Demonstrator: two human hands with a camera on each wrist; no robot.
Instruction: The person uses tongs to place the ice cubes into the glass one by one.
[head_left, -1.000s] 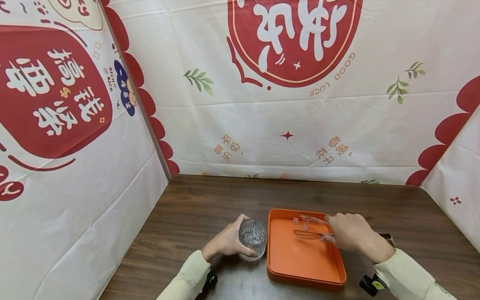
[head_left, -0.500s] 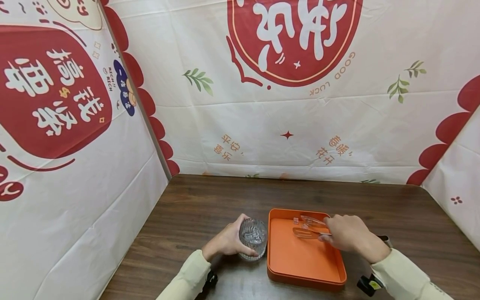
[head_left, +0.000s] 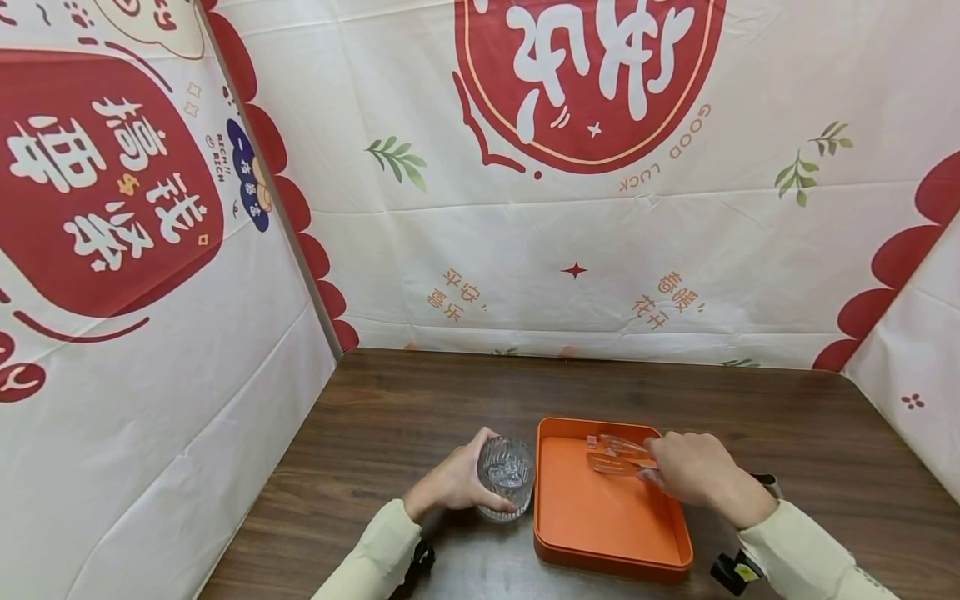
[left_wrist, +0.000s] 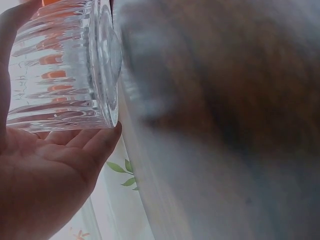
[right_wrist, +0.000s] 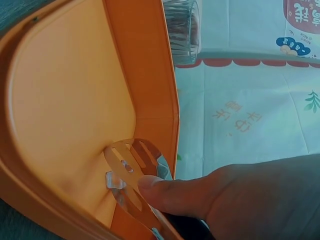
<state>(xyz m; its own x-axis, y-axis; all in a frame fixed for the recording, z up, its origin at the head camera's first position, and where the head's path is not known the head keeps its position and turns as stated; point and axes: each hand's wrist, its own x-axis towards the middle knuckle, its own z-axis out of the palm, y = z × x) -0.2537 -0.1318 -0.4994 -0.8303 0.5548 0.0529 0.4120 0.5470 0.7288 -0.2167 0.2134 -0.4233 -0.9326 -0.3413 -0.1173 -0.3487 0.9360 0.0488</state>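
My left hand (head_left: 461, 479) grips a clear ribbed glass (head_left: 507, 479), thumb on the near side and fingers round the far side. Clear pieces like ice cubes show inside the glass in the head view. Just right of it lies a shallow orange tray (head_left: 592, 537). Over the tray's far right part, my right hand (head_left: 693, 468) holds clear slotted tongs (head_left: 613, 465). A small clear cube (head_left: 592, 441) lies near the tray's back wall. In the right wrist view, another clear cube (right_wrist: 115, 181) sits at the tongs' heads; whether it is pinched is unclear.
Tray and glass stand on a dark wood-grain table (head_left: 420, 392). The tray's raised walls surround the cubes and tongs. White printed cloth (head_left: 510, 233) hangs behind the table and along its left and right sides.
The tongs' two heads have drawn closer together around a cube by the tray's back. My right hand has shifted slightly left. The left hand and glass stay still.
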